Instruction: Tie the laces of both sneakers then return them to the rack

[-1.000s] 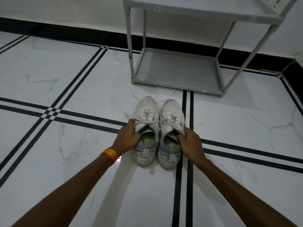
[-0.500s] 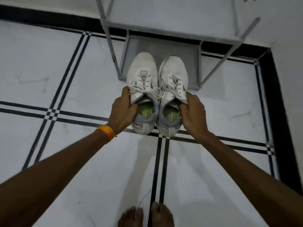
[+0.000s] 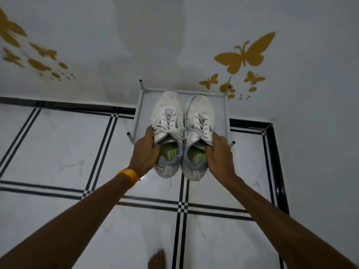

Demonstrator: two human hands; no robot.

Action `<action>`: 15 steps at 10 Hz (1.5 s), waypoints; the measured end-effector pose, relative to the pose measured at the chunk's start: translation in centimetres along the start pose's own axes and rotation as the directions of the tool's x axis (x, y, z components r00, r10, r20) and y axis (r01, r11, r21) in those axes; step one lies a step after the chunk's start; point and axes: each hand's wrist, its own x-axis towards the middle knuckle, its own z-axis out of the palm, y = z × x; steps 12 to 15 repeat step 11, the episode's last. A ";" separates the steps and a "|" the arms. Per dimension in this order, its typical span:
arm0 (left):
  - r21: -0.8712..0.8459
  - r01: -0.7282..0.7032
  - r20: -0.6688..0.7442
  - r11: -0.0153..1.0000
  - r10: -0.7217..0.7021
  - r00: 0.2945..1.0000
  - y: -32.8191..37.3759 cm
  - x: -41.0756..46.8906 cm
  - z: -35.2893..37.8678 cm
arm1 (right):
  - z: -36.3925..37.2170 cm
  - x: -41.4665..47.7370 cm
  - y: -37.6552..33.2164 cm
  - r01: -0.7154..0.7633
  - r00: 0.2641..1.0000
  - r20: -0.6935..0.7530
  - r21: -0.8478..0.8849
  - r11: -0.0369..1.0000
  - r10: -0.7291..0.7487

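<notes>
Two white sneakers with green insoles and tied laces are held side by side in the air. My left hand [image 3: 146, 152] grips the left sneaker [image 3: 168, 121] at its collar. My right hand [image 3: 219, 153] grips the right sneaker [image 3: 200, 123] the same way. Both toes point away from me and hang over the top shelf of the grey rack [image 3: 144, 101], which stands against the white wall. The heels stick out in front of the rack's near edge.
White marble floor with black double lines [image 3: 101, 152] lies around the rack. A black skirting [image 3: 58, 104] runs along the wall, which carries gold butterfly stickers [image 3: 242, 55]. A wall corner [image 3: 275, 152] closes in on the right. My bare foot [image 3: 157, 261] shows at the bottom.
Both hands have lifted the sneakers off the floor and carried them up and forward over the rack's top shelf. The view has risen, so the wall now shows.
</notes>
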 end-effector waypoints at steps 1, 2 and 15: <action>-0.005 0.028 0.008 1.000 -0.028 1.000 0.3 5.6 -0.1 | 0.1 5.8 -0.5 -0.041 0.999 0.008 -0.014 0.999 0.041; 0.010 0.026 0.053 1.000 -0.027 0.998 -1.3 10.9 0.9 | 2.2 10.9 0.8 -0.063 0.998 0.013 -0.036 0.997 0.064; 0.474 0.167 0.014 0.864 -0.197 0.980 -6.4 23.0 7.3 | 6.9 21.6 6.6 -0.296 0.902 0.248 -0.240 0.924 0.354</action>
